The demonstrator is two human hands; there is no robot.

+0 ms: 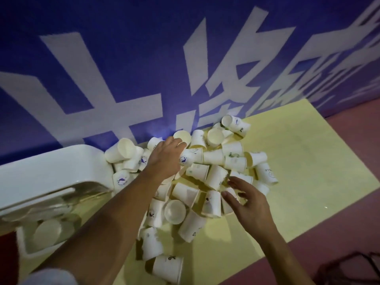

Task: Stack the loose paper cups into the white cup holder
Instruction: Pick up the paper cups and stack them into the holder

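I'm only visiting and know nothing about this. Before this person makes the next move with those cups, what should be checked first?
1. Loose cups within reach: ok, a big pile lies on the yellow table under both hands.
2. Left hand has a cup: cannot tell. It reaches over the far cups and its grip is hidden.
3. Right hand free: ok, fingers spread over the near cups, seemingly holding nothing.
4. White cup holder close by: ok, it lies left of the pile.
5. Room left in the holder: cannot tell, its inside is blurred.
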